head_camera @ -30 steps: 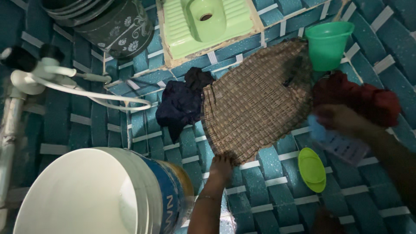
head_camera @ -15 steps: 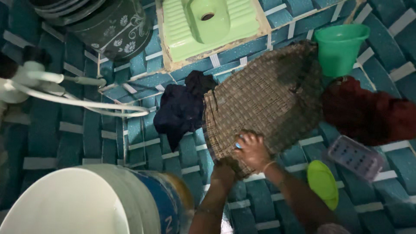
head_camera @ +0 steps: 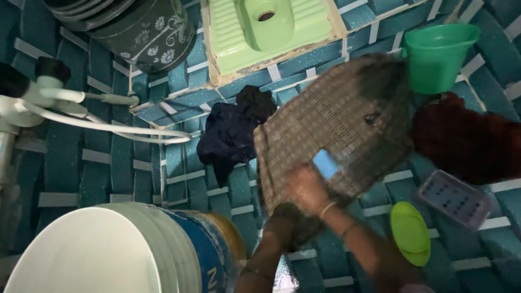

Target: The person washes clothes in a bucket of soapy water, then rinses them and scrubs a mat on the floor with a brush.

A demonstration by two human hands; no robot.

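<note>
A brown checked cloth lies spread on the teal tiled floor. My right hand is on the cloth's near part and holds a small blue soap bar against it; the hand is blurred. My left hand grips the bunched near corner of the same cloth. A dark navy cloth lies crumpled at its left edge, and a dark red cloth at its right.
A green mug stands far right. A green oval lid and a clear plastic case lie near right. A white bucket is near left. A light green squat pan, flowered dark pot, white hose.
My right hand came in from the right, from beside the red cloth, onto the checked cloth with the blue bar and pushed it forward. The left hand stayed at the cloth's near corner.
</note>
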